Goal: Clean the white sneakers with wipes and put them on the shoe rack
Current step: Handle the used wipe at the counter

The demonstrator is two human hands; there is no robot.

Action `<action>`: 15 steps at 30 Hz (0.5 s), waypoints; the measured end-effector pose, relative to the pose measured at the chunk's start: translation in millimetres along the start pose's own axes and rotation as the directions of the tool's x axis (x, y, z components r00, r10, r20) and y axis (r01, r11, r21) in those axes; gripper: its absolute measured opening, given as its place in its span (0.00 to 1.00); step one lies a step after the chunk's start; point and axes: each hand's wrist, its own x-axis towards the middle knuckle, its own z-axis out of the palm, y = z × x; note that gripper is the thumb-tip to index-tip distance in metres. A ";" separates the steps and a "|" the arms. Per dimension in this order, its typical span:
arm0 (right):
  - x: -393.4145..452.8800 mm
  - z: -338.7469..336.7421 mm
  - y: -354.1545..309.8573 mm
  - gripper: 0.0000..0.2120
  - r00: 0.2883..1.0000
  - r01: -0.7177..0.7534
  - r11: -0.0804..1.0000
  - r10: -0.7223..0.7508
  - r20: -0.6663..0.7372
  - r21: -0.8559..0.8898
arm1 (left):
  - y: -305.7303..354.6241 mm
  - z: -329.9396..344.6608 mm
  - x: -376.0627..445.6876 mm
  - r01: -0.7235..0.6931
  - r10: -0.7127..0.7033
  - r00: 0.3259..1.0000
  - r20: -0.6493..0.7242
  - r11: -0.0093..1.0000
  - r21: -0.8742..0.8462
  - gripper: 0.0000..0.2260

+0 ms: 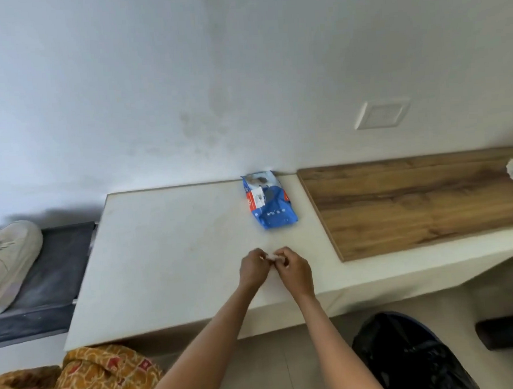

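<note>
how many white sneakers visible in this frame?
1 for certain: a white sneaker on the dark shoe rack at the far left, cut off by the frame edge. A pale sliver beside it may be the second; any other is out of view.

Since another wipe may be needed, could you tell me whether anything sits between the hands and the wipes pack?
Nothing visible does. The hands pinch a small wipe over the white counter; the pack lies farther back, with only bare counter between.
</note>
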 end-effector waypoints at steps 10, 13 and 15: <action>-66.3 -48.7 58.9 0.10 0.868 -0.269 0.913 0.368 -0.334 0.306 | 26.6 98.5 -63.4 0.086 0.033 0.957 0.290 0.917 -0.389 0.05; -98.4 -69.6 93.8 0.07 0.789 -0.393 0.887 0.461 -0.406 0.243 | 33.6 139.5 -96.4 0.235 0.003 0.883 0.470 0.864 -0.446 0.09; -123.4 -79.3 113.2 0.07 0.681 -0.457 0.839 0.543 -0.491 0.295 | 38.8 165.0 -118.9 0.351 -0.063 0.827 0.558 0.834 -0.426 0.11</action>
